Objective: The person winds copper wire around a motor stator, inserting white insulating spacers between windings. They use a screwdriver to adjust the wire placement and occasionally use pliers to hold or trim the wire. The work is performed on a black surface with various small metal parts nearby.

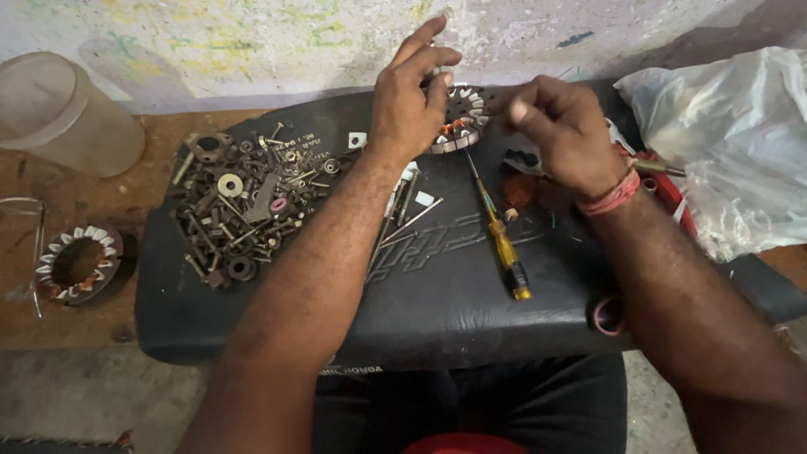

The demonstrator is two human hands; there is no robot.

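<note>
My left hand rests on a round motor stator with white slot liners and copper windings, holding it on the black padded seat; the fingers are partly spread above it. My right hand is beside the stator's right edge with its fingertips pinched together, seemingly on a thin wire that is too fine to make out. A red thread band circles the right wrist. A yellow-handled screwdriver lies on the seat below the stator.
A pile of screws, nuts and washers covers the seat's left part. A second stator lies on the wooden bench at left, near a translucent plastic jar. A crumpled plastic bag sits at right.
</note>
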